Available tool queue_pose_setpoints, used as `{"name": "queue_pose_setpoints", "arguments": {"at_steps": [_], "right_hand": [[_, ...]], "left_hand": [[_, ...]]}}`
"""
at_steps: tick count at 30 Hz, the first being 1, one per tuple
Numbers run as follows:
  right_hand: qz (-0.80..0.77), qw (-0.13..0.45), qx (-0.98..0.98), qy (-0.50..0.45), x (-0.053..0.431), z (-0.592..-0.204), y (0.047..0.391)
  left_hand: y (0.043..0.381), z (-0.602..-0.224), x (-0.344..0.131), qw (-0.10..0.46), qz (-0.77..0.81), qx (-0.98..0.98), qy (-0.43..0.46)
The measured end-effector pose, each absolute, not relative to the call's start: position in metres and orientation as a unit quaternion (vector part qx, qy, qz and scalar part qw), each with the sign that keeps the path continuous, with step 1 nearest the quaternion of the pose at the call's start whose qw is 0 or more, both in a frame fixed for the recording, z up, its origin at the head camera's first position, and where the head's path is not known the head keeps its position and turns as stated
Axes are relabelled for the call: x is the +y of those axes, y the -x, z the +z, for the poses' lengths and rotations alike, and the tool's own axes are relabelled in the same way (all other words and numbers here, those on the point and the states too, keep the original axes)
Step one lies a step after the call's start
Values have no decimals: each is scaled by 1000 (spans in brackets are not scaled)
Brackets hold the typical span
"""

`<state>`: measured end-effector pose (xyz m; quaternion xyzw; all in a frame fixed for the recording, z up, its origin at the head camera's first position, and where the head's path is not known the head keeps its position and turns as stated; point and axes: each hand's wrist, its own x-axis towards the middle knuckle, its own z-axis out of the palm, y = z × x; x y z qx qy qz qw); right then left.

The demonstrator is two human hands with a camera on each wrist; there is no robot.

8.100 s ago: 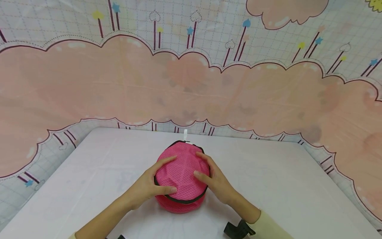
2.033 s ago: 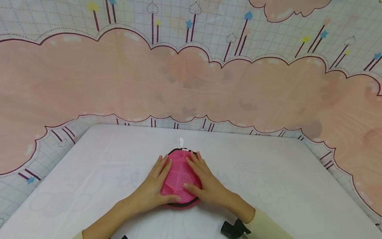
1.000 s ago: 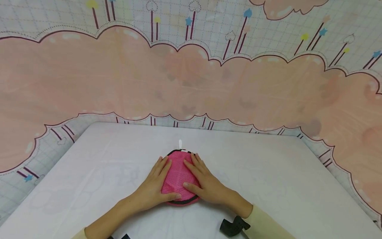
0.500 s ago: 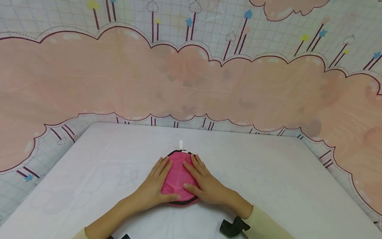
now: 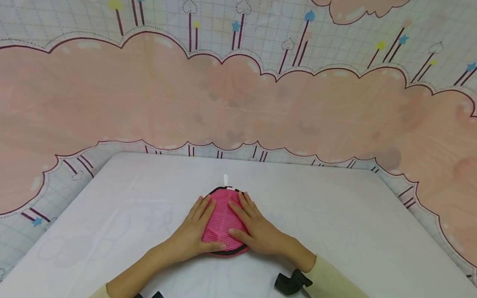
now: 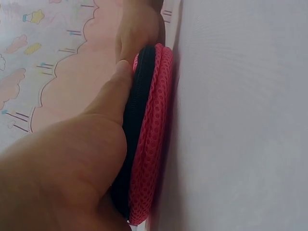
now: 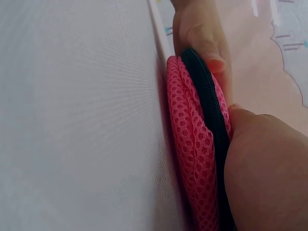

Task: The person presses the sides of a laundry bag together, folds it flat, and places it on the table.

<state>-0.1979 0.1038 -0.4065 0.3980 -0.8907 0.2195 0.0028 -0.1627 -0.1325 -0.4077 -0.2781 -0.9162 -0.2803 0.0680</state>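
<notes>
A round pink mesh laundry bag [image 5: 225,221] with a black zipper edge lies flattened on the white table, a white tag at its far side. My left hand [image 5: 191,231] rests on its left side, fingers straight and thumb across the near edge. On the right side my right hand [image 5: 258,229] presses down with straight, slightly spread fingers. In the left wrist view the zipper [image 6: 139,101] runs round the top edge above the folded mesh wall [image 6: 151,144]. The right wrist view shows the squashed mesh wall [image 7: 187,130] against the table. The bag's underside is hidden.
The white table [image 5: 354,223] spreads out on both sides of the bag. Behind it hangs a patterned cloth backdrop [image 5: 231,103] with pink cloud shapes. A black strap piece [image 5: 292,283] sits by the right sleeve.
Eight seconds ago the bag stood taller, with both hands holding its sides. It has since been pressed flat, with the hands lower and on top. Over the last second almost nothing moves.
</notes>
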Motion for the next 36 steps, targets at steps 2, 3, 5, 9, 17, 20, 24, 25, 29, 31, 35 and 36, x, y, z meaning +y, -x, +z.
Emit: {"name": "queue_pose_setpoints", "arguments": {"at_steps": [2,3,5,9,17,20,24,25,29,31,35,36], "right_hand": [[217,3,-891,-398,104,-407,198],[215,2,-892,-397,104,-407,198],[213,2,-893,-397,105,-407,198],[210,2,-894,-395,105,-407,198],[230,-5,-893,-388,106,-406,198],[245,-5,-891,-383,106,-406,196],[252,-3,-891,-378,105,-404,194],[252,-3,-891,-377,105,-403,194],[260,-3,-890,-374,105,-395,190],[265,-2,-890,-372,106,-390,190],[272,8,-891,-363,111,-380,192],[275,11,-891,-361,112,-377,193]], "left_hand": [[162,-407,-132,67,-281,-915,281],[162,-406,-132,66,-282,-915,282],[163,-406,-131,64,-282,-914,284],[163,-406,-131,64,-277,-915,287],[165,-408,-130,61,-277,-917,280],[164,-407,-131,57,-276,-921,268],[161,-404,-132,57,-278,-925,253],[160,-403,-133,58,-280,-925,250],[157,-399,-135,64,-280,-927,243],[156,-397,-136,68,-281,-926,241],[154,-388,-140,78,-282,-926,239],[155,-385,-142,83,-282,-926,238]]}}
